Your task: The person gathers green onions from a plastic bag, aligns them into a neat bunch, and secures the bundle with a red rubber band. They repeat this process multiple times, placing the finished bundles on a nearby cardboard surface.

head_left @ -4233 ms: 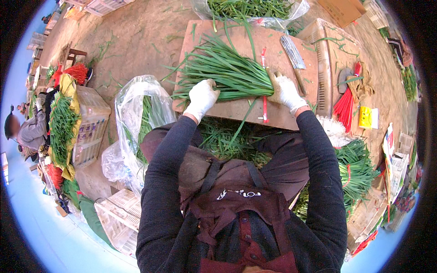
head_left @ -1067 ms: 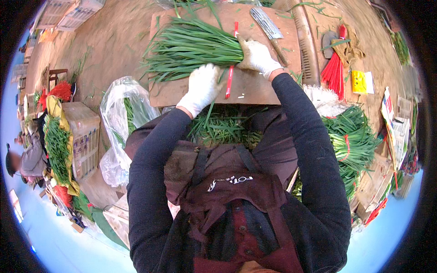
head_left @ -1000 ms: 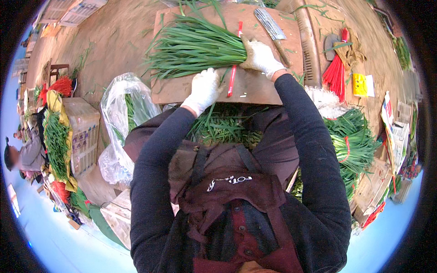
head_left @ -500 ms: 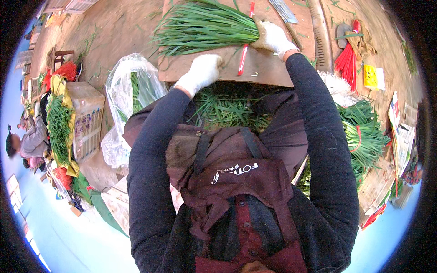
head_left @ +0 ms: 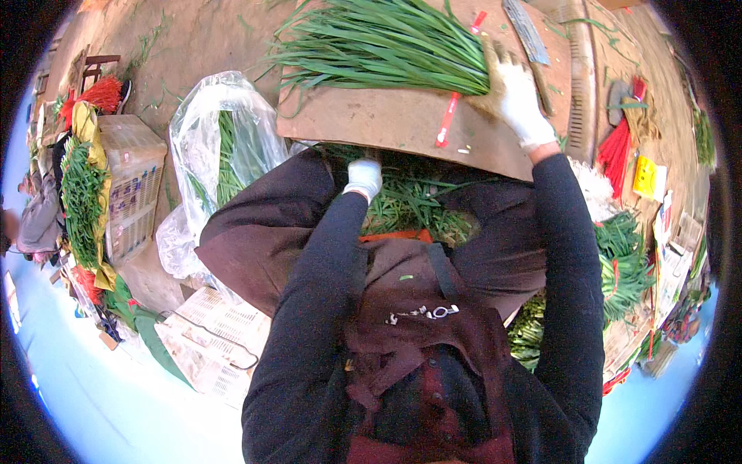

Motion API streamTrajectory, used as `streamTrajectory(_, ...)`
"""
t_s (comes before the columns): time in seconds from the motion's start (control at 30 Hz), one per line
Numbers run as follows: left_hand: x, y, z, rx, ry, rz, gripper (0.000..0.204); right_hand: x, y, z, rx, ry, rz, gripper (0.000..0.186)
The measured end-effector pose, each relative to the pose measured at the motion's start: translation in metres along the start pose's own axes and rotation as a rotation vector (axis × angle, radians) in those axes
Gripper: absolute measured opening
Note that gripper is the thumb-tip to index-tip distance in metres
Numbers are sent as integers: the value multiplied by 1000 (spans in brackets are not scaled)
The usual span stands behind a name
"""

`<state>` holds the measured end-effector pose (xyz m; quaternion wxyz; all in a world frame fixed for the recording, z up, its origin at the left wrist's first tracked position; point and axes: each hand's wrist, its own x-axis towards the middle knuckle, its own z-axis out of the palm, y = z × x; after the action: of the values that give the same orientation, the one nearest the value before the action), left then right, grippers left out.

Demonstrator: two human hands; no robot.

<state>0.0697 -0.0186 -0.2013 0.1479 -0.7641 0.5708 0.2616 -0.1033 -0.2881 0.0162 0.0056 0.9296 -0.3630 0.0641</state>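
Observation:
A bundle of long green chives point(head_left: 386, 48) lies across a brown board point(head_left: 348, 116), leaf tips to the left, over a red strip point(head_left: 447, 122). My right hand point(head_left: 516, 97), in a white glove with soiled fingers, rests against the bundle's right end. Its fingers are stretched out and slightly apart. My left hand point(head_left: 363, 179), also white-gloved, is low by the board's near edge, above loose green leaves point(head_left: 417, 193) between my legs. The fingers of this hand are hidden beneath the board's edge.
A flat metal blade point(head_left: 525, 31) lies at the board's far right. Clear plastic bags with greens point(head_left: 224, 131) stand left, beside a crate point(head_left: 133, 185). Right are red strips point(head_left: 616, 151), a yellow packet point(head_left: 646, 176) and tied green bundles point(head_left: 622, 267). People sit at far left.
My left hand has dropped from the board's top to below its near edge. My right hand stays at the bundle's end, its fingers now more stretched out. The whole view has shifted.

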Motion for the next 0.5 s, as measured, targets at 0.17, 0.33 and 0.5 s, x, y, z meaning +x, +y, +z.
streamTrajectory(0.17,-8,-19,28,-31,-83,-11,14,-8,-29,-51,-172,6,37,116)
streamTrajectory(0.33,-68,1,-45,-48,-368,221,22,-85,-116,-69,406,-144,-332,46)
streamTrajectory(0.5,-129,0,-115,-245,-36,320,19,-136,-150,5,679,-537,-129,42)
